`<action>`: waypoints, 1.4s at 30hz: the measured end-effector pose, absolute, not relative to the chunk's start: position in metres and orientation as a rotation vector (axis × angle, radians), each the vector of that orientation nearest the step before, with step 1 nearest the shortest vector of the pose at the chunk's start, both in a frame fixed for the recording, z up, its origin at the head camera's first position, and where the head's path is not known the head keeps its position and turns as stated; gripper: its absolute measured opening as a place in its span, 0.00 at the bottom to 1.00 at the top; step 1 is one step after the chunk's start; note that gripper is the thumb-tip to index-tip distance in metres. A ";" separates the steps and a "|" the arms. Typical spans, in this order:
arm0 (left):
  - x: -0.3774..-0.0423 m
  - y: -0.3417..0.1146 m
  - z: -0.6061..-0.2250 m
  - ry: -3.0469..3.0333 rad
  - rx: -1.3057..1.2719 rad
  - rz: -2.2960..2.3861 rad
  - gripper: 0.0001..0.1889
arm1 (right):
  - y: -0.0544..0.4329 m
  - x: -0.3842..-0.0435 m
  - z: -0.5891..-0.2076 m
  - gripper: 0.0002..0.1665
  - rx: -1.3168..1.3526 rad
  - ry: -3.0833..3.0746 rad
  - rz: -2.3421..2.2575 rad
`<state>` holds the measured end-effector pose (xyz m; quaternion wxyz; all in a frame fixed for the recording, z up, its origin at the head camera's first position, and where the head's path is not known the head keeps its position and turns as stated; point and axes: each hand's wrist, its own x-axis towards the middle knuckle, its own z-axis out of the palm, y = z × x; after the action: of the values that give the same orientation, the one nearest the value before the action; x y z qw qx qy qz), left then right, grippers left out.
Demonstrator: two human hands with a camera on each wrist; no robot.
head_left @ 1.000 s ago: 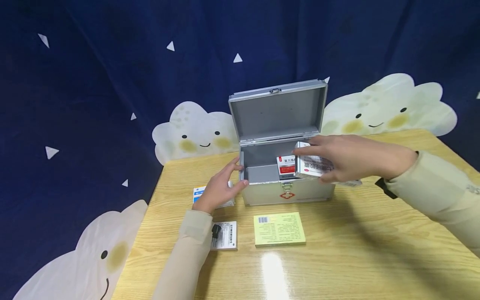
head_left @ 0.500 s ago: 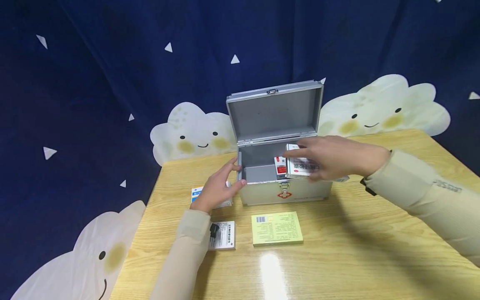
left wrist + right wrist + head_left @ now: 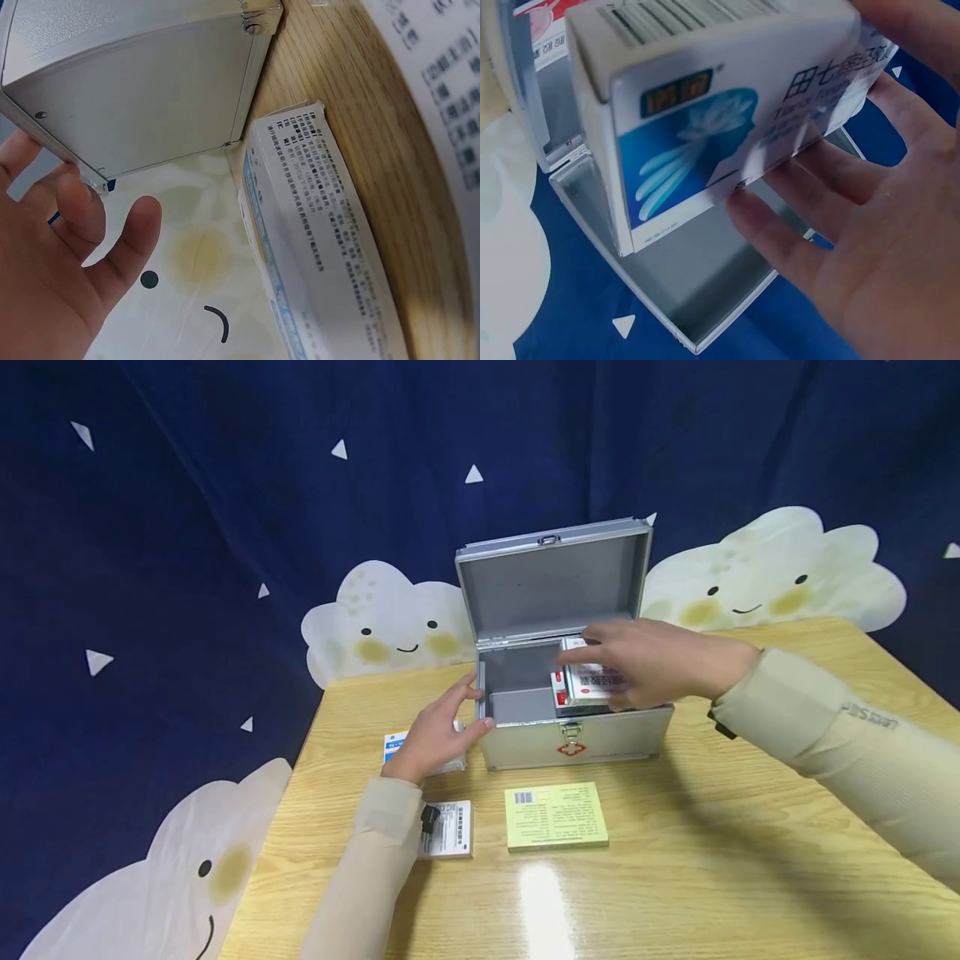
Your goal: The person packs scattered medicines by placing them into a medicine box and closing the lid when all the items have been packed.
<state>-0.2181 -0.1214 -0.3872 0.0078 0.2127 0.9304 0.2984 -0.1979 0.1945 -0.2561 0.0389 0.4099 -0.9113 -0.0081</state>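
My right hand (image 3: 645, 664) grips a white medicine box (image 3: 587, 683) by its edges over the right half of the metal first-aid case (image 3: 517, 747). In the right wrist view this medicine box (image 3: 727, 112) shows a barcode end and a blue picture, with fingers along its edge. A red-and-white medicine box (image 3: 559, 693) stands inside the case, partly hidden behind the held one. My left hand (image 3: 438, 735) rests its fingertips at the case's left rim, thumb apart from the fingers. In the left wrist view, the left hand (image 3: 60, 247) has loosely bent fingers touching the case's edge.
The case's lid (image 3: 555, 593) stands raised at the back. A blue-and-white box (image 3: 394, 745) lies left of the case, partly behind my left hand. In front lie a white box (image 3: 453, 831) and a yellow box (image 3: 555, 817) on the wooden table (image 3: 712, 877).
My right hand has carried the white medicine box left and slightly back, further over the case, covering more of the red-and-white box. My left hand stays at the rim.
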 end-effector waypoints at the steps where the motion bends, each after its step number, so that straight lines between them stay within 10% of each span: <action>1: -0.218 -0.122 -0.388 2.909 0.669 0.935 0.29 | 0.193 -0.199 -0.256 0.43 1.262 -2.795 -0.019; 42: -0.221 -0.121 -0.387 2.916 0.644 0.920 0.30 | 0.153 -0.247 -0.268 0.48 1.121 -3.180 -0.047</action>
<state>-0.2210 -0.1207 -0.3869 0.0086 0.2061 0.9331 0.2945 -0.2471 0.1535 -0.2678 -0.1151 0.3301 -0.9368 -0.0139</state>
